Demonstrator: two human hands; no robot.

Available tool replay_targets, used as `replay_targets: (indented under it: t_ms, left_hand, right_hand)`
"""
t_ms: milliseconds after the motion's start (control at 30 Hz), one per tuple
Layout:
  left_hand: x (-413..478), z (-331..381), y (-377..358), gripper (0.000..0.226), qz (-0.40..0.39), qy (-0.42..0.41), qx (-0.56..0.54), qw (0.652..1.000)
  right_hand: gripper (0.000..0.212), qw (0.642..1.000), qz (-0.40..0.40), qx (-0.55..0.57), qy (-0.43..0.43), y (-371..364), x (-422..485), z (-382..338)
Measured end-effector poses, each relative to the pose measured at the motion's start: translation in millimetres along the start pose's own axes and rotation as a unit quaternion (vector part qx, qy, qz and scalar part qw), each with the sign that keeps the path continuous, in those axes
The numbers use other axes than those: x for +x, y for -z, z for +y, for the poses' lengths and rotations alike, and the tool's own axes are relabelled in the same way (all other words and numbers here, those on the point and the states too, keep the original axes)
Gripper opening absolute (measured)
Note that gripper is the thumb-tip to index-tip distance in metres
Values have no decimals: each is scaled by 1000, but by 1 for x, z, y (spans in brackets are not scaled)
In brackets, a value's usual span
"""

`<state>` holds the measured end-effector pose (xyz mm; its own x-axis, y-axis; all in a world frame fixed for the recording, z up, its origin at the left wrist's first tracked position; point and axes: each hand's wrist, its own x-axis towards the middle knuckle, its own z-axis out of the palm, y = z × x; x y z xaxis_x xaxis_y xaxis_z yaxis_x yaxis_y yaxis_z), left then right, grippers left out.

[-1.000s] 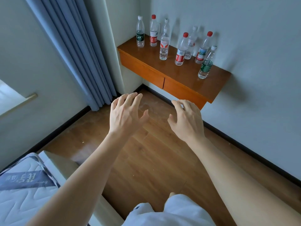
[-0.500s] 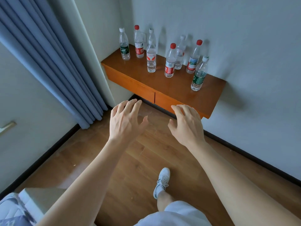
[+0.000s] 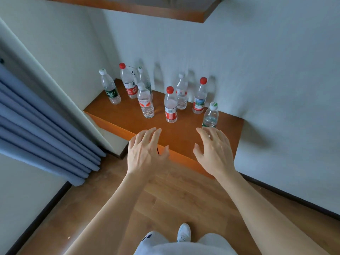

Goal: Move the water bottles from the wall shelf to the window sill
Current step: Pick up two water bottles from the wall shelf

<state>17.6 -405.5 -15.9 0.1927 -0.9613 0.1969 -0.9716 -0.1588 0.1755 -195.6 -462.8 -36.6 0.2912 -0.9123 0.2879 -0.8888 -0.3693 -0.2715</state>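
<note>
Eight capped water bottles [image 3: 170, 104] are standing upright on the wall shelf [image 3: 184, 132], each showing clear water inside. The left hand [image 3: 145, 153] and right hand [image 3: 215, 151] are hovering over the shelf's front edge, fingers spread, holding nothing.

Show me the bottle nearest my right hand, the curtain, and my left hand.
Nearest bottle [image 3: 210, 116], head view, clear body.
Curtain [image 3: 46, 133], head view, middle folds.
Left hand [image 3: 146, 155], head view, back of hand.
</note>
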Motion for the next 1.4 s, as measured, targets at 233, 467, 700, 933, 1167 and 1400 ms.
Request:
replay_targets:
  t_ms: [233, 467, 700, 933, 1167, 1400]
  left_hand:
    - [68, -2, -23, 60, -19, -18, -19, 999]
    - [118, -23, -65, 58, -77, 0, -81, 994]
    - [158, -47, -114, 57, -145, 41, -222, 963]
    - [211, -42, -152, 72, -203, 156, -325, 910]
    - [239, -23, -174, 102, -214, 151, -352, 899]
    - [258, -13, -184, 99, -205, 180, -416, 868]
  right_hand:
    - [48, 999, 16, 24, -23, -18, 40, 24]
    - [45, 992, 2, 29, -124, -61, 42, 47]
    - [59, 947, -16, 71, -314, -87, 62, 51]
    - [87, 875, 26, 219, -430, -120, 89, 65]
    - [88, 828, 67, 323, -454, -142, 115, 71]
    - [83, 806, 77, 351, -470, -156, 128, 75]
